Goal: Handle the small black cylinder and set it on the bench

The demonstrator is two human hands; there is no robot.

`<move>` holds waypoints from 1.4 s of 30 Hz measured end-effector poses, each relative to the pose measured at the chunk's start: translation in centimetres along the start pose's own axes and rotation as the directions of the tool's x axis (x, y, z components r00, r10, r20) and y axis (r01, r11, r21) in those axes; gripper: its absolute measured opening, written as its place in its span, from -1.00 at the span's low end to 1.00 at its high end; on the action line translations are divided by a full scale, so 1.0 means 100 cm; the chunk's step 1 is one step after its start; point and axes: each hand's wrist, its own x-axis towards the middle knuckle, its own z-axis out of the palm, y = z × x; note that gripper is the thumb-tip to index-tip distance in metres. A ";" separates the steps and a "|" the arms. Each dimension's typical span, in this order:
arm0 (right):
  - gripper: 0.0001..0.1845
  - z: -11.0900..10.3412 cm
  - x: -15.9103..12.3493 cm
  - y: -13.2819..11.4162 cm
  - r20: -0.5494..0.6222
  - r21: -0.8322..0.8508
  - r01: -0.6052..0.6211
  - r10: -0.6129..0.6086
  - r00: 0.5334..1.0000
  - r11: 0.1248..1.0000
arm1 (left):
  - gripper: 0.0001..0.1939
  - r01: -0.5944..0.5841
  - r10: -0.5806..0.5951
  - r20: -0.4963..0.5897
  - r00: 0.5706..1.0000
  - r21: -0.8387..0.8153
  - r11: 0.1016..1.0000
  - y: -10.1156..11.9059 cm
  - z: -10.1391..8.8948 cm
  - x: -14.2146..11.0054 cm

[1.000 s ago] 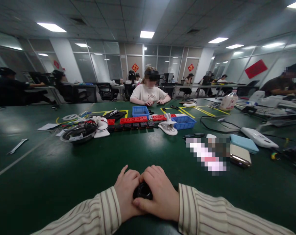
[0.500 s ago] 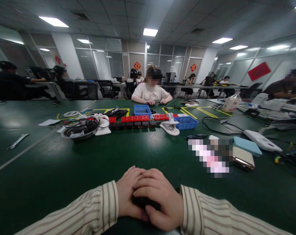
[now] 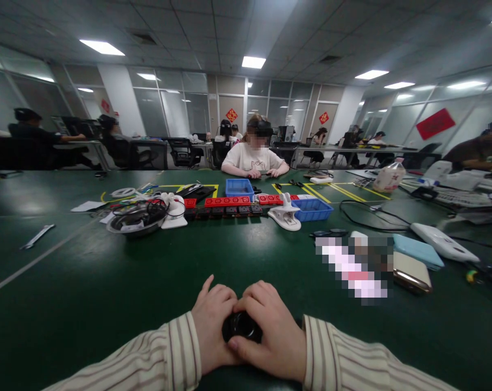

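Note:
Between my hands sits a black, rounded object (image 3: pixel 243 327) with a glossy round top; its kind I cannot make out. My left hand (image 3: pixel 214 325) is curled around its left side, the little finger lifted away. Wrapped over the right side is my right hand (image 3: pixel 272 330), with its thumb pressed along the near edge and its fingers over the far edge. The hands touch at the fingertips. The lower part of the object is hidden by the palms. Both hands are low over the green table (image 3: pixel 156 282), near its front edge.
Across the middle lie a metal bowl of cables (image 3: pixel 134 228), red socket strips (image 3: pixel 227 201), a white clip stand (image 3: pixel 285 217) and blue bins (image 3: pixel 313 209). A wrench (image 3: pixel 38 237) lies left; a cream case (image 3: pixel 412 271) lies right. Another person (image 3: pixel 254 157) sits opposite.
My right hand has shifted back off the left hand's fingers, showing the object's glossy top. My left little finger has lifted. The view has tilted slightly.

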 end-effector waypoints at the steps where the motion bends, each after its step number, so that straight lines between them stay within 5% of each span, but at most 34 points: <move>1: -0.75 -0.001 0.000 0.000 0.000 0.012 0.028 -0.028 1.000 1.000 | -0.58 -0.010 0.010 0.018 1.000 -0.015 1.000 -0.002 0.000 0.001; 8: -0.76 -0.007 0.001 -0.004 0.017 0.120 0.312 -0.316 0.948 0.942 | -0.70 -0.177 0.203 0.162 0.966 -0.161 0.971 -0.011 -0.004 0.008; 12: -0.74 -0.011 0.001 -0.009 0.003 0.117 0.385 -0.388 0.922 0.915 | -0.38 -0.161 0.175 0.102 0.979 -0.136 0.978 -0.007 -0.007 0.007; 15: -0.72 -0.011 0.000 -0.009 -0.069 0.100 0.332 -0.327 0.943 0.938 | -0.28 -0.134 0.136 0.036 0.990 -0.041 0.990 0.001 -0.008 0.003; 20: -0.47 -0.003 -0.003 -0.002 -0.157 0.080 0.050 -0.037 0.987 0.996 | -0.22 -0.011 0.019 -0.119 0.993 0.073 0.997 0.012 -0.003 -0.006; 24: -0.34 0.002 -0.003 0.000 -0.127 0.035 -0.064 0.068 0.990 0.997 | -0.31 0.036 -0.029 -0.071 0.997 0.097 0.995 0.014 0.002 -0.009; 28: -0.49 0.002 -0.001 -0.001 -0.042 -0.005 -0.075 0.074 0.996 0.997 | -0.56 0.022 -0.021 -0.020 1.000 0.068 0.997 0.009 0.001 -0.006; 34: -0.80 -0.002 0.000 -0.001 -0.012 0.060 0.070 -0.069 0.998 0.996 | -0.50 -0.095 0.097 0.091 0.991 -0.031 0.995 -0.002 -0.004 0.002; 39: -0.77 -0.006 0.001 -0.002 0.001 0.133 0.292 -0.295 0.955 0.947 | -0.65 -0.190 0.198 0.157 0.968 -0.065 0.980 -0.009 -0.008 0.008; 42: -0.76 -0.010 0.002 -0.005 0.022 0.149 0.366 -0.373 0.928 0.919 | -0.46 -0.201 0.207 0.133 0.969 -0.062 0.978 -0.010 -0.009 0.008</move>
